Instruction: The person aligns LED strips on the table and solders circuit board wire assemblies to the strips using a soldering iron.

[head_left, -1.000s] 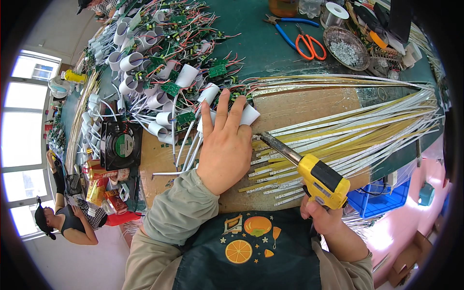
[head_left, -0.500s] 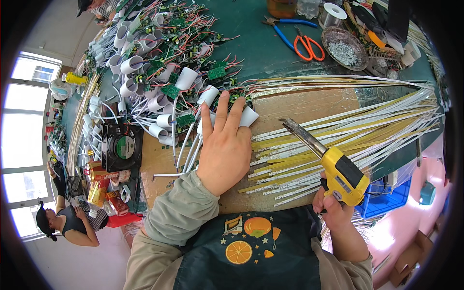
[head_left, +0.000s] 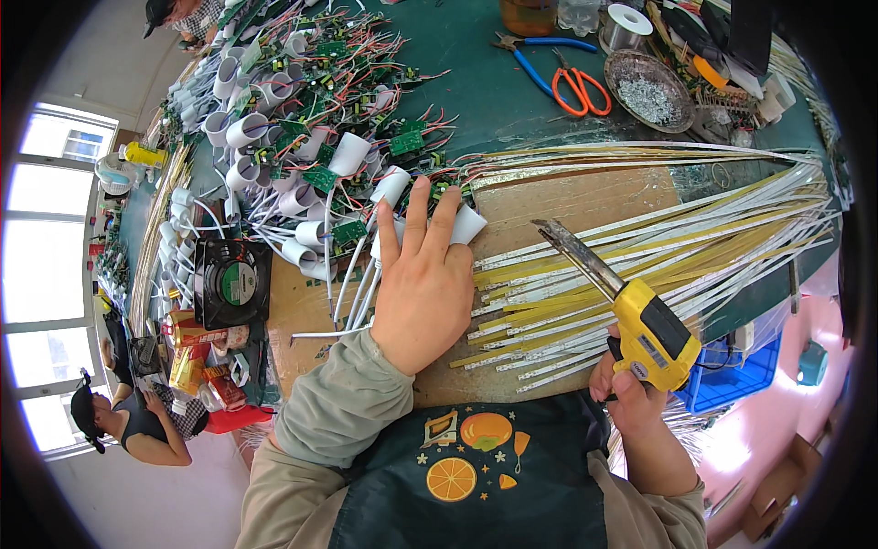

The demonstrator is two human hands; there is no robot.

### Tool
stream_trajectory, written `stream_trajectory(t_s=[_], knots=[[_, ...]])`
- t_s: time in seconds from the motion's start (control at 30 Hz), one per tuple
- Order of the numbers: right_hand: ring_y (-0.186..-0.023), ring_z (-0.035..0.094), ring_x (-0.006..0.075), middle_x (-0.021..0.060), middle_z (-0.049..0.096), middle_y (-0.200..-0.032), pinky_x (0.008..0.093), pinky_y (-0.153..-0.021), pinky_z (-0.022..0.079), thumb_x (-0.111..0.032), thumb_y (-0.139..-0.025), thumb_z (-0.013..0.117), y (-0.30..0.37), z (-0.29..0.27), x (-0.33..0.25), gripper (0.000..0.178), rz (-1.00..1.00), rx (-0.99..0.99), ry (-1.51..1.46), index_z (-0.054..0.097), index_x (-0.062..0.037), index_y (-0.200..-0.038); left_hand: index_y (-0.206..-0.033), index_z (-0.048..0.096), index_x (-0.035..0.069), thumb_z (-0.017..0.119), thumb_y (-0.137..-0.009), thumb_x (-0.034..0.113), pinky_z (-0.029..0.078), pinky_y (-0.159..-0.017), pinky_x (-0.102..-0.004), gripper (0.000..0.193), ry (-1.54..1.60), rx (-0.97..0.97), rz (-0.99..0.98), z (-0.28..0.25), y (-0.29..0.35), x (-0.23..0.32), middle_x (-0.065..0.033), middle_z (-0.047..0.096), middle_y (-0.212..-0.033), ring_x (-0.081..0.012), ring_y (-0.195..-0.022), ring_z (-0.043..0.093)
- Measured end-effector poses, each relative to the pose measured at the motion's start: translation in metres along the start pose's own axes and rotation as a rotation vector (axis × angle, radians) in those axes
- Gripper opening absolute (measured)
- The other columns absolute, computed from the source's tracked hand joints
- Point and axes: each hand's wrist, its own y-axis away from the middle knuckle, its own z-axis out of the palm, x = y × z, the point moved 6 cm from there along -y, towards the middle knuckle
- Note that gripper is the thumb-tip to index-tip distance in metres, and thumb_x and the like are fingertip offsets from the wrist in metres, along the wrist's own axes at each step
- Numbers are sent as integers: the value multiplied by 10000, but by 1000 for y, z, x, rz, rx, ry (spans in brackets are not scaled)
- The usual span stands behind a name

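Observation:
My left hand [head_left: 423, 293] lies palm down with its fingers stretched and spread, over the near edge of a heap of green circuit boards [head_left: 409, 137] with thin red and white wires. A white tube [head_left: 468, 225] shows beside its fingers, and white cables [head_left: 368, 295] run out by its wrist. The thumb and whatever is under the palm are hidden. In my right hand [head_left: 631, 393] is a yellow and black soldering gun [head_left: 651, 334], its dark metal tip raised toward the upper left. Beneath that tip, white and yellow LED strips [head_left: 585, 274] fan out across a brown board [head_left: 576, 194].
Blue-handled pliers [head_left: 530, 69], orange-handled scissors [head_left: 581, 91], a solder spool [head_left: 628, 27] and a dish of metal bits [head_left: 651, 99] lie at the back. A black fan [head_left: 231, 284] stands left. A blue crate [head_left: 732, 377] sits below right. Another person [head_left: 146, 416] sits far left.
The view has shifted very slightly. Both hands keep their places, the left over the tubes and the right on the soldering gun.

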Motion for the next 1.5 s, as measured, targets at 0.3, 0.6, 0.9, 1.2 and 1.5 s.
stream_trajectory(t_s=[0.3,0.6,0.9,1.2,1.5], knots=[[-560,484,141,44,491,-677,282,-516,428,-329,-886,769,2,-4,6,698,-79,38,-81,443,30,-1388,-815,637,-25,613,-851,99,151,-1176,-694,132,0,46,15,-3,0,3,-232,463,-1464,-471,-1461,311],[-564,481,143,46,497,-691,284,-520,429,-328,-889,768,1,-2,2,711,-57,-15,-91,429,29,-1401,-800,647,-20,628,-849,99,168,-1176,-686,130,-21,66,16,-3,1,4,-225,488,-1447,-459,-1450,338],[-569,483,145,50,503,-711,289,-534,444,-309,-911,736,0,-3,3,676,-90,-66,-106,421,22,-1409,-912,678,28,731,-820,105,190,-1185,-658,131,99,31,1,-17,10,0,-217,454,-1492,-480,-1473,290],[-566,486,144,51,504,-711,289,-532,444,-312,-920,726,1,-2,3,672,-90,-71,-105,409,22,-1409,-967,681,32,821,-704,183,206,-1176,-659,334,-101,-96,-80,-35,51,-5,-224,373,-1559,-476,-1495,252],[-539,488,145,51,508,-698,289,-503,437,-315,-925,733,-2,-4,0,670,-105,-45,-153,409,34,-1397,-942,673,34,799,-704,158,237,-1165,-660,297,-176,22,-137,-30,65,-16,-210,439,-1512,-481,-1460,323]])
